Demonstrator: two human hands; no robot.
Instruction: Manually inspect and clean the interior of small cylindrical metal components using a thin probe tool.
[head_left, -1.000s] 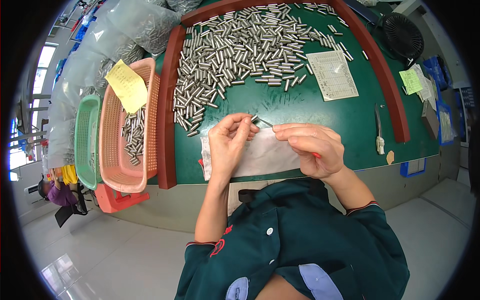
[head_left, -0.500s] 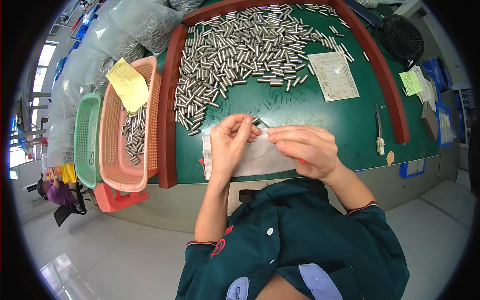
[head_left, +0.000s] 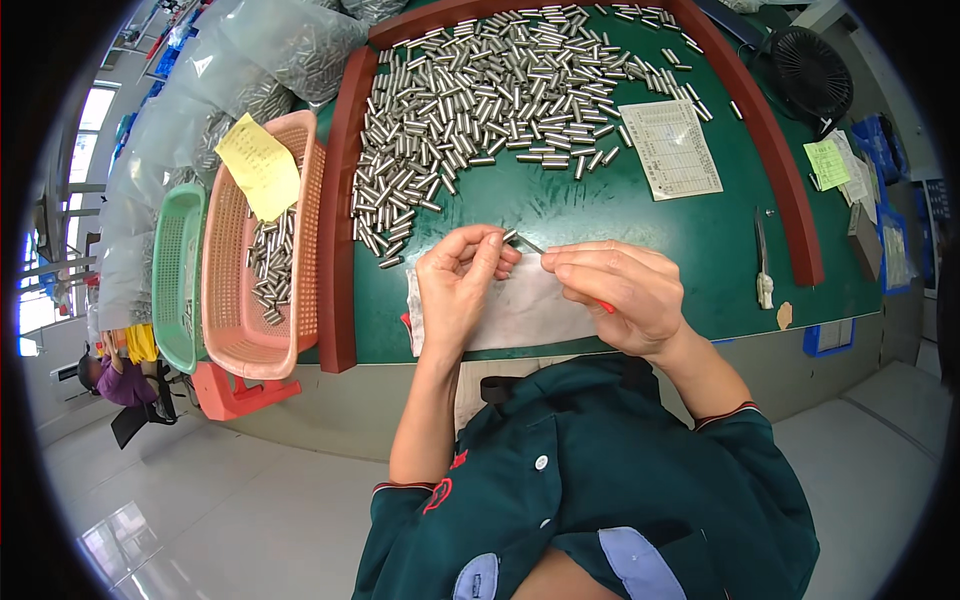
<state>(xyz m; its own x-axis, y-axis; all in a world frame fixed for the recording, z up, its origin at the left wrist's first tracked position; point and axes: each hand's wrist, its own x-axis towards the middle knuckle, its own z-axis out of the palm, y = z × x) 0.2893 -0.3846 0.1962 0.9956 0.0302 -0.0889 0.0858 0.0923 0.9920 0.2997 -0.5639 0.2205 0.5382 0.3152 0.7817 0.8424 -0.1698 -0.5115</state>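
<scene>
Pinched between the thumb and fingers of my left hand [head_left: 458, 287] is a small shiny metal pin [head_left: 511, 236], its end poking out to the right. My right hand [head_left: 628, 292] grips a thin metal tool with a red handle [head_left: 529, 244]; its slim shaft points at the pin's end. The tool's exact kind is hard to make out, since my fingers cover most of it. Both hands are above a whitish cloth [head_left: 530, 315] at the near edge of the green table [head_left: 640, 235]. Beyond them spreads a large heap of similar metal pins [head_left: 480, 110].
Red-brown rails [head_left: 338, 220] border the table. At left are a pink basket [head_left: 228, 310] holding pins, a green basket [head_left: 172, 290] and clear bags [head_left: 310, 60] of pins. A printed sheet [head_left: 672, 150], a slim tool [head_left: 762, 260] and a black fan [head_left: 805, 80] lie rightward.
My right hand has shifted slightly right, and more of the tool's shaft and red handle now shows. My left hand keeps the pin in nearly the same place.
</scene>
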